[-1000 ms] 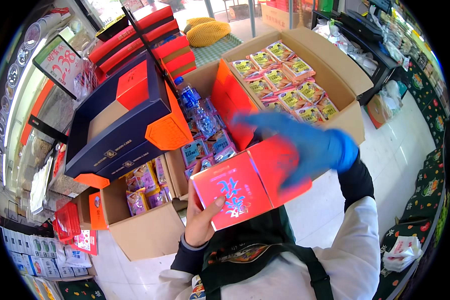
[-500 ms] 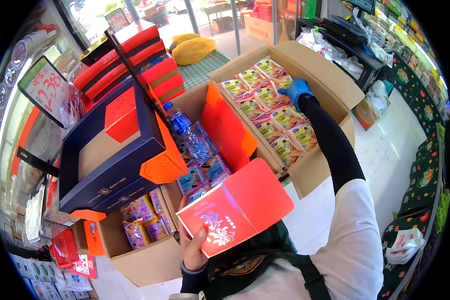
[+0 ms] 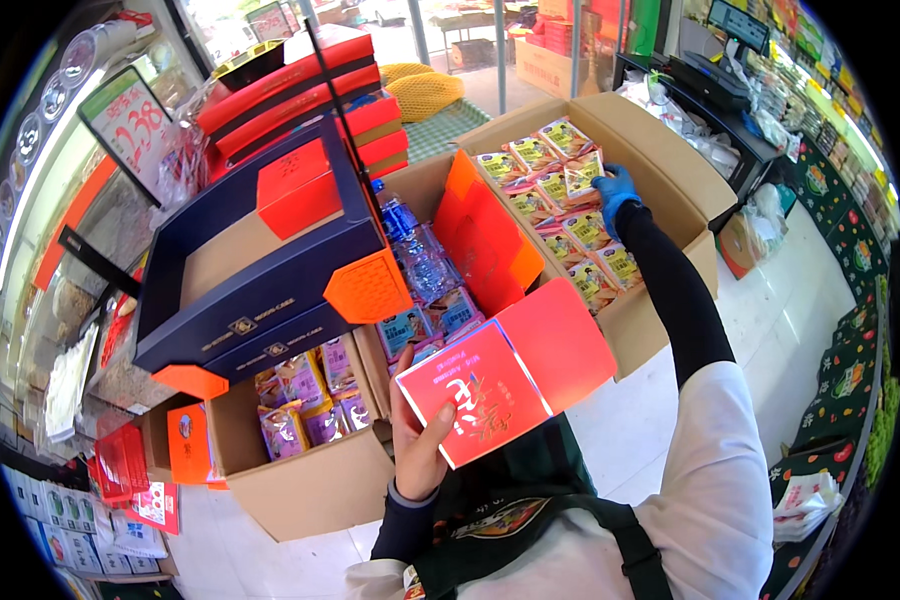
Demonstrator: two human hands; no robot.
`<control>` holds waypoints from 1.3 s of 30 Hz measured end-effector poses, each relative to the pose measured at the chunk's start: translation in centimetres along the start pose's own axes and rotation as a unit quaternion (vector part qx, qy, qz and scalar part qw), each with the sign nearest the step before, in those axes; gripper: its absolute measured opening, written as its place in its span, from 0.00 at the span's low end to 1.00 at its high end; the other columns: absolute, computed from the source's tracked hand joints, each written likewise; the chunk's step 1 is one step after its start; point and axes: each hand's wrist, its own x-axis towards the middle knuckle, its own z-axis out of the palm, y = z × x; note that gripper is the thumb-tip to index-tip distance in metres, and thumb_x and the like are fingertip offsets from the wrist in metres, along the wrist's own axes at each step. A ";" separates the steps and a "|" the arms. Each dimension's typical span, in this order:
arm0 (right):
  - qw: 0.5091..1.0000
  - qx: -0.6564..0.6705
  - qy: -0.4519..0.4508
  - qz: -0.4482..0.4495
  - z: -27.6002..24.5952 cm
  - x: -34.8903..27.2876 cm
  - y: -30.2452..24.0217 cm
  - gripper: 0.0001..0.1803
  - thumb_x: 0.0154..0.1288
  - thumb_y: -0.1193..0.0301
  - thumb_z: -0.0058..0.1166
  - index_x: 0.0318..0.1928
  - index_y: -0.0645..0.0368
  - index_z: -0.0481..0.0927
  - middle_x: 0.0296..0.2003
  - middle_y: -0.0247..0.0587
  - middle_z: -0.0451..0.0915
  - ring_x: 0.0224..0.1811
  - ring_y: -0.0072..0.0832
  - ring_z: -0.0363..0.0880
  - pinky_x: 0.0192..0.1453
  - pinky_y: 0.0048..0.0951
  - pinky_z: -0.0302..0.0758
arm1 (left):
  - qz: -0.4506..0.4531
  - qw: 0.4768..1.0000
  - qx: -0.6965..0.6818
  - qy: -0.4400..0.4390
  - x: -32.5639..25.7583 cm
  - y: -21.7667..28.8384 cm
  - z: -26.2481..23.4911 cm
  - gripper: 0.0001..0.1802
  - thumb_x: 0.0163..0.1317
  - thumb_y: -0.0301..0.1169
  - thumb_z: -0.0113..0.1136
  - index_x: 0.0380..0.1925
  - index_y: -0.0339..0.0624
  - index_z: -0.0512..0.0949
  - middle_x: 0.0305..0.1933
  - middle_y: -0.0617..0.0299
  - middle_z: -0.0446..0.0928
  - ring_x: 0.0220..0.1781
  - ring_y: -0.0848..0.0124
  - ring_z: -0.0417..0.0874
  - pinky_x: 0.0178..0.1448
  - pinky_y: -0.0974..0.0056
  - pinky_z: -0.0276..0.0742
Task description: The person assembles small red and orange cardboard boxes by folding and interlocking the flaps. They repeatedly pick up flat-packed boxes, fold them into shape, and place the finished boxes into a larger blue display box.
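Note:
My left hand (image 3: 422,445) grips a small red gift box (image 3: 478,392) in front of me, thumb on its printed face. The box's plain red flap (image 3: 570,335) stands folded out to the right. My right hand (image 3: 618,192), in a blue glove, pinches the edge of a yellow-and-pink snack packet (image 3: 583,177) at the far right. That packet is tilted up over rows of similar packets (image 3: 588,230) in an open cardboard carton (image 3: 660,140). The inside of the left box is hidden.
A dark blue box (image 3: 260,320) holding a red box (image 3: 298,188) stands at the left. Behind it are stacked red boxes (image 3: 290,90). Between the cartons sits a water bottle (image 3: 425,260) on packets. Purple packets (image 3: 300,385) fill a lower carton.
My right hand has pinched a packet and tilted it up from the rows. The view has shifted, and the red box in my left hand now sits slightly farther right.

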 end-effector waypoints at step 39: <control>0.793 0.174 -0.507 -0.291 -12.1 -26.8 -21.0 0.19 0.57 0.80 0.54 0.51 0.61 0.78 0.50 0.44 0.78 0.57 0.37 0.74 0.62 0.35 0.68 | 0.259 0.961 0.078 0.060 -5.1 -1.4 -1.3 0.55 0.44 0.47 0.71 0.67 0.34 0.52 0.63 0.52 0.61 0.63 0.63 0.68 0.65 0.59 0.64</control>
